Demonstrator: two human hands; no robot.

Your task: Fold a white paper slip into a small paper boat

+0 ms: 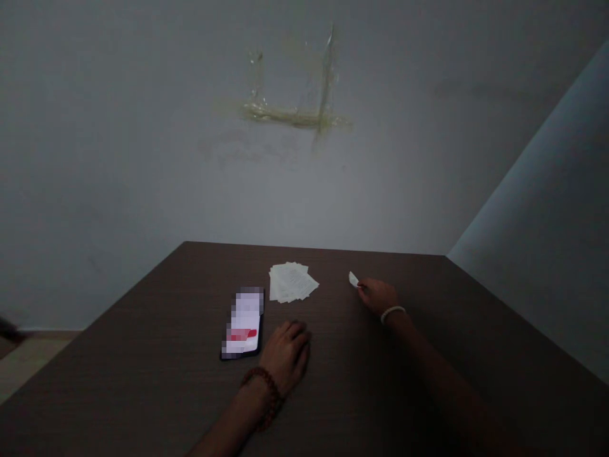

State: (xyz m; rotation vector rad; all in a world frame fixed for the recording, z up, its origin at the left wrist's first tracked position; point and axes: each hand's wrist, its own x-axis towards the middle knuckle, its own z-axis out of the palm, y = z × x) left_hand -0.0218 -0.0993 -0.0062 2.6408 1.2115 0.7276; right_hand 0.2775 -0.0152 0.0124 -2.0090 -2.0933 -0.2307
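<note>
My right hand (pixel 379 296) pinches a small white piece of paper (pixel 353 279) by its near end, toward the right of the table's far half. How much of the paper sits under the fingers is hidden. Palm down on the wood, my left hand (pixel 287 357) lies with loosely bent fingers and nothing visible in it. Just beyond its fingertips is a fanned, overlapping pile of white paper sheets (pixel 291 282) with faint print. A phone (pixel 247 317) with a lit, partly pixelated screen lies left of my left hand, apart from it.
The dark brown wooden table (pixel 157 355) reaches back to a grey wall (pixel 143 158) carrying strips of yellowed clear tape (pixel 290 117). A slanted pale surface (pixel 547 209) borders the table's right side. A dark blurred object (pixel 9 331) shows at the left edge.
</note>
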